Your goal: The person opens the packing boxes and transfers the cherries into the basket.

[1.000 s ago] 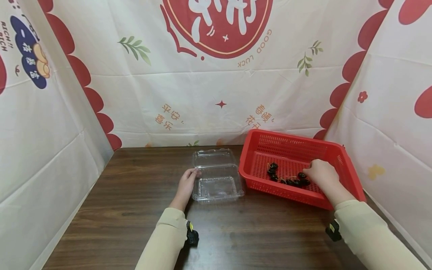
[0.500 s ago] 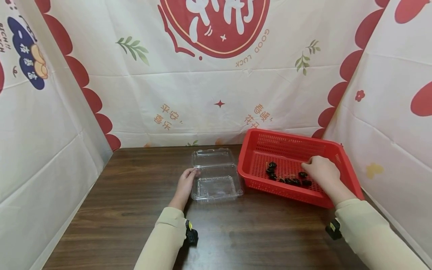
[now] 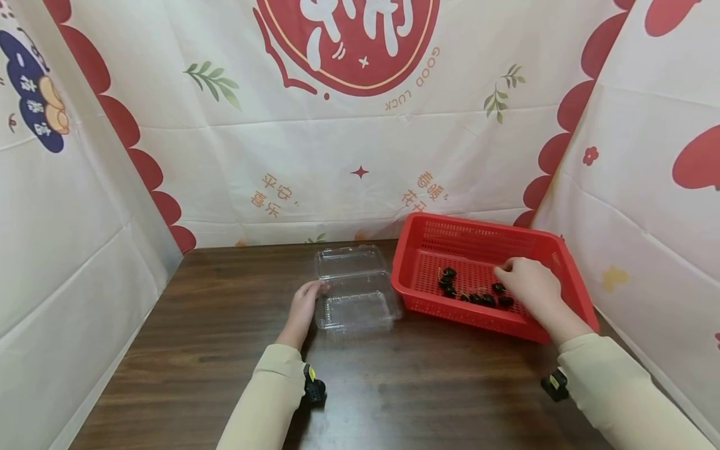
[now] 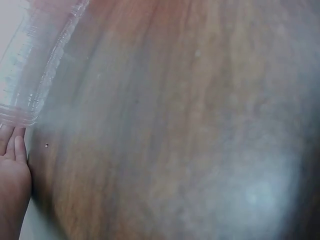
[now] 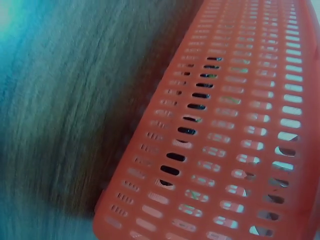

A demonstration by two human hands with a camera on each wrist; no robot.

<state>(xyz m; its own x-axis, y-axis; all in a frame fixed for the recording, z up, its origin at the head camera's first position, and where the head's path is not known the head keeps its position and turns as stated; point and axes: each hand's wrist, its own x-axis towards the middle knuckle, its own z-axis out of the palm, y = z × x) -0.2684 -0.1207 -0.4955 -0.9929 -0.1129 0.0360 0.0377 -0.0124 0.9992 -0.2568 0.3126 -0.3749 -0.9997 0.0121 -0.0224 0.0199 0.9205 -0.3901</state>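
At the middle of the table, an open clear plastic clamshell box (image 3: pixel 360 306) lies with its lid folded back. My left hand (image 3: pixel 302 307) holds the box's left edge; in the left wrist view the fingers (image 4: pixel 11 142) reach the box rim. Several dark, shiny cherries (image 3: pixel 475 299) with thin stems lie in a loose curve inside the red basket (image 3: pixel 540 334). My right hand (image 3: pixel 531 284) is inside the basket, fingers curled with tips together, just above one cherry (image 3: pixel 498 287). Whether a stem is pinched is hidden. Through the slotted wall (image 5: pixel 225 125), the right wrist view shows dark bits.
The brown wooden table (image 3: pixel 225 350) extends left and in front of the box. A printed white cloth (image 3: pixel 315 162) stands behind the table and along both sides. The basket's raised left rim (image 3: pixel 400 256) is close beside the box.
My right hand has shifted slightly up and left within the basket, its fingertips rising off the cherries at the right end. The left hand stays at the box edge. The whole view has drifted slightly.
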